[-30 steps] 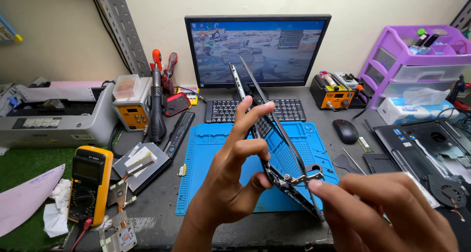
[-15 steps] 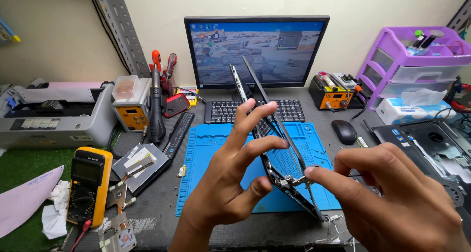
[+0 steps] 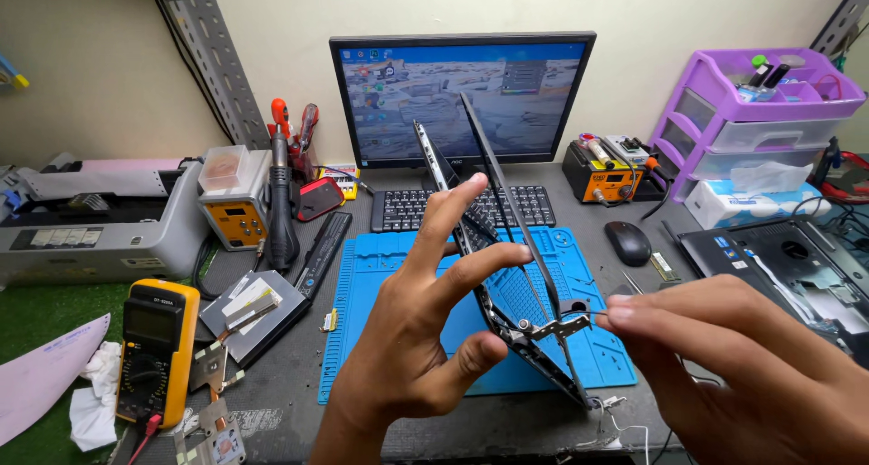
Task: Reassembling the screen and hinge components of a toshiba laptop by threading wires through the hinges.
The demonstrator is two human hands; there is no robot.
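My left hand (image 3: 425,329) holds a partly taken-apart laptop lid assembly (image 3: 489,248) on edge above the blue work mat (image 3: 380,275), with fingers spread along its dark panel and the thumb under its lower edge. A thin bezel frame stands apart from the panel, so the two form a narrow V. At the lower corner a bare metal hinge bracket (image 3: 548,325) sticks out. My right hand (image 3: 751,365) pinches a thin wire at the hinge with thumb and forefinger. Loose thin cables (image 3: 615,424) hang from the lower corner.
A monitor (image 3: 453,94) and keyboard (image 3: 407,210) stand behind the mat. To the left are a yellow multimeter (image 3: 154,347), a soldering station (image 3: 233,210), a hot-air wand, a drive and a printer (image 3: 90,230). To the right are a mouse (image 3: 627,242), an opened laptop base (image 3: 787,266) and purple drawers (image 3: 760,112).
My right hand has drawn back a little to the right from the hinge corner, now pinching only the thin wire. The left hand still holds the lid assembly.
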